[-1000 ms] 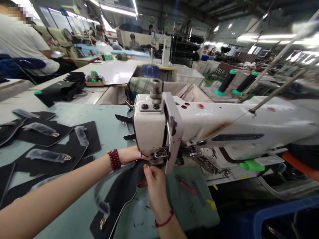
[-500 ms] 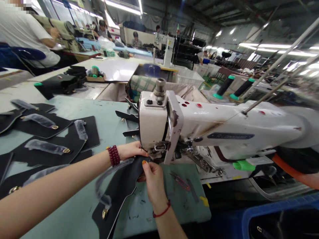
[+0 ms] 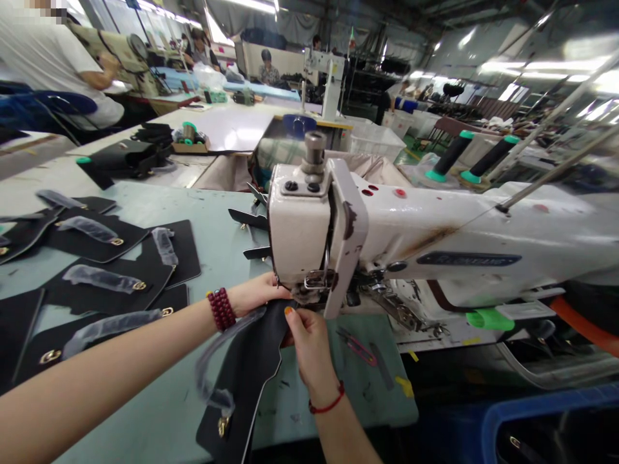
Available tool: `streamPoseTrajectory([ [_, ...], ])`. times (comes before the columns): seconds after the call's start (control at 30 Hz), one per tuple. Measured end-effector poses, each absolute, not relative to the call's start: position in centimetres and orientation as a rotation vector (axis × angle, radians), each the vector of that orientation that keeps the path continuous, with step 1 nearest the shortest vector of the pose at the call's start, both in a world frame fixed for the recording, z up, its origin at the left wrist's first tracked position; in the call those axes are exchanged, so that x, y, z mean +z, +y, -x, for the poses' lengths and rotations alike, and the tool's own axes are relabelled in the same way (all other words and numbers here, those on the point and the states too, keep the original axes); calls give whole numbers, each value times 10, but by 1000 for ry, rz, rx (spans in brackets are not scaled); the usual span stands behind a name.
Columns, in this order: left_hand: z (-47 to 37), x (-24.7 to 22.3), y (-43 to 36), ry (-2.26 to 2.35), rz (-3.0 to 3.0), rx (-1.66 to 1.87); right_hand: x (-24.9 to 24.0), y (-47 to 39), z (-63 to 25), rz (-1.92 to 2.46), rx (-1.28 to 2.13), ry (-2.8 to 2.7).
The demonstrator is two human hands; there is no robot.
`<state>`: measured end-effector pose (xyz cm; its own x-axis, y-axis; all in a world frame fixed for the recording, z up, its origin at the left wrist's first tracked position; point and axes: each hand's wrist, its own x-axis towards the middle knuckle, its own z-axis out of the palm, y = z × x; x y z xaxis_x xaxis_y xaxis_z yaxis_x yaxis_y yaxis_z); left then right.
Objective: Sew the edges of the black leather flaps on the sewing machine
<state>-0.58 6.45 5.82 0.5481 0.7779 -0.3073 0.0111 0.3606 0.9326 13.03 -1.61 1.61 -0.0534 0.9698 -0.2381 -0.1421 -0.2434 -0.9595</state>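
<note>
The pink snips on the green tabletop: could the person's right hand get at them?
Probably yes: the pink snips lie just to the right of the right hand, with nothing visible between, though that hand pinches the black piece and would likely have to let go first.

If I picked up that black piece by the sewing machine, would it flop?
The black piece would probably bend, because it looks wavy near the right hand. It looks thin, so it's likely light. Its plastic-wrapped strip might dangle, since it bows out sideways.
</note>
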Motion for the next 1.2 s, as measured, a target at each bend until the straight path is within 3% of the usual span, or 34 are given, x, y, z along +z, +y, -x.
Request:
streamPoseTrajectory([
  [0.47,-1,50,40,1000,-1094,745,19,-9,-164,1316,1414,-1240],
  [1.2,-2,59,41,905,-1096,765,20,-10,-160,1406,1401,-1128],
])
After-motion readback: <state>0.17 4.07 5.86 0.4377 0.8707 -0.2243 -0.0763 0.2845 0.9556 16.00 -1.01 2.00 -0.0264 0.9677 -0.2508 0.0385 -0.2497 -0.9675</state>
